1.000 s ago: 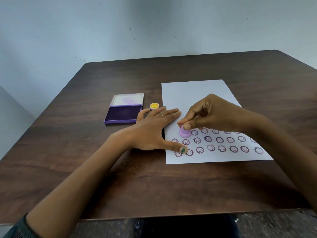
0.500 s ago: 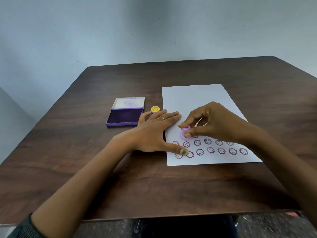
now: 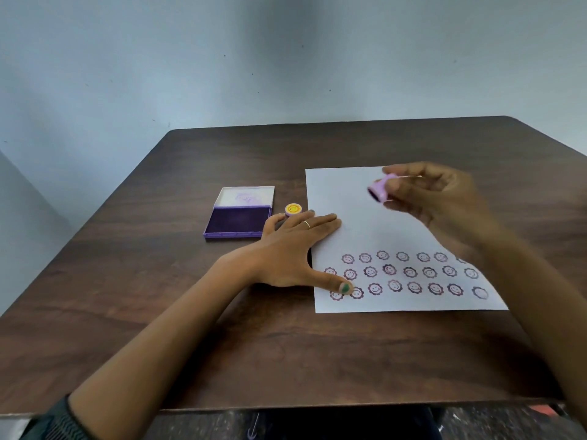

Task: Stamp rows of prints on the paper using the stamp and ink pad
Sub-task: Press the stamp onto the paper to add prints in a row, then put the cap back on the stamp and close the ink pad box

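Gripping a small lilac stamp (image 3: pixel 379 188) between thumb and fingertips, the right hand (image 3: pixel 435 198) hangs blurred above the upper part of the white paper (image 3: pixel 359 223), the stamp tilted so its dark inked face points left; motion blur hides the face's pattern. The right forearm covers the far end of the top row of prints (image 3: pixel 394 256), and the left thumb covers part of the two lower rows' first prints. Three rows of purple smiley flowers fill the sheet's near end. The left hand (image 3: pixel 293 249) lies flat and spread across the paper's left edge, holding nothing. Left of it, the open purple ink pad (image 3: pixel 238 221) sits on the brown table (image 3: pixel 158 296), dark pad exposed, with a small yellow smiley cap (image 3: pixel 293 209) just beside it.
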{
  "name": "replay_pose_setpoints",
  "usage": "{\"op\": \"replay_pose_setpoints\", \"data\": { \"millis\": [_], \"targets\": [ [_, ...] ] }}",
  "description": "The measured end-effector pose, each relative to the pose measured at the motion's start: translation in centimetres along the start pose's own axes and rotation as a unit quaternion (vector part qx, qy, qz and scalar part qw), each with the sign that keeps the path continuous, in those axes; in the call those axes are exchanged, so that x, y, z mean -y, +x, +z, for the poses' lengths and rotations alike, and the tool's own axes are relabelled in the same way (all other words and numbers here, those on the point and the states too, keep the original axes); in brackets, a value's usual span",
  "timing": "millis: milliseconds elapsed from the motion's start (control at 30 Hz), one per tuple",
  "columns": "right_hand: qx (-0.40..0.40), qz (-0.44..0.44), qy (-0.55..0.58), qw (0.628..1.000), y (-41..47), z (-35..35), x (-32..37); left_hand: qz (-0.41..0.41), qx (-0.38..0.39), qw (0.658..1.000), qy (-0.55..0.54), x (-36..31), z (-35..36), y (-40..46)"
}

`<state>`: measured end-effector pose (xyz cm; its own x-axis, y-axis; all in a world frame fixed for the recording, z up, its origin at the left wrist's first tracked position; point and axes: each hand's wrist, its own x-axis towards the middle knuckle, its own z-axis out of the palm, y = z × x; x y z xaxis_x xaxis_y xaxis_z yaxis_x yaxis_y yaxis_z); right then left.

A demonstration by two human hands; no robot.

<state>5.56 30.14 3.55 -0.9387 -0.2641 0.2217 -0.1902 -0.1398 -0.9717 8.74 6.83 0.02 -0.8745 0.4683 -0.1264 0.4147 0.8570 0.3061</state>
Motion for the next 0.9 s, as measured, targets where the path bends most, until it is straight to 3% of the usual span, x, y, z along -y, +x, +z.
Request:
{"op": "replay_pose_setpoints", "data": {
  "millis": [167, 333, 467, 633, 900],
  "targets": [
    [-0.058, 0.091, 0.136, 0.985, 0.3, -1.2, -0.8, 0.002, -0.004, 1.0, -0.003, 0.1, 0.1, 0.0],
    [-0.064, 0.13, 0.181, 0.973, 0.4, -1.4, -1.1, 0.003, -0.013, 1.0, -0.006, 0.2, 0.1, 0.1],
    [-0.064, 0.139, 0.185, 0.971, 0.3, -1.4, -1.1, 0.008, -0.063, 0.998, -0.028, 0.3, -0.2, 0.0],
    [-0.07, 0.114, 0.151, 0.979, 0.2, -0.7, -0.7, -0.008, -0.166, 0.985, -0.045, 0.6, -1.1, 0.1],
    [-0.038, 0.003, -0.035, 0.999, 1.3, 2.9, 0.6, -0.091, -0.311, 0.945, 0.036, 2.2, -1.5, 0.1]
  ]
}}
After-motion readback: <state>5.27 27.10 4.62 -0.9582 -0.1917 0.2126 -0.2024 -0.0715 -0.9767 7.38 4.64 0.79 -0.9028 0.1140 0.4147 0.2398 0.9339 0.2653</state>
